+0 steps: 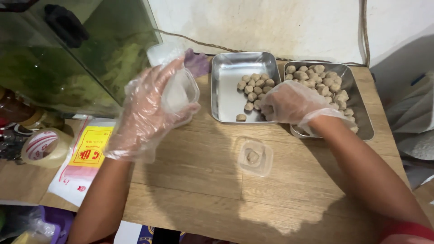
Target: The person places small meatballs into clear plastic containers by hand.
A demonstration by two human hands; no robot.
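Observation:
Both my hands wear thin clear plastic gloves. My left hand [149, 106] holds a clear plastic container [181, 92] up above the wooden table [203, 180]. My right hand [289, 103] reaches into the left steel tray [226, 97] and closes on brown meatballs [254, 86] at its right side. The right steel tray [361, 122] holds several more meatballs [321, 81]. A small clear container [254, 156] with one meatball in it sits on the table in front of the trays.
A glass tank [77, 49] stands at the back left. A roll of tape [45, 147] and a red and yellow plastic packet [88, 156] lie at the left. A purple cloth [196, 62] lies behind the held container. A wall runs behind the trays.

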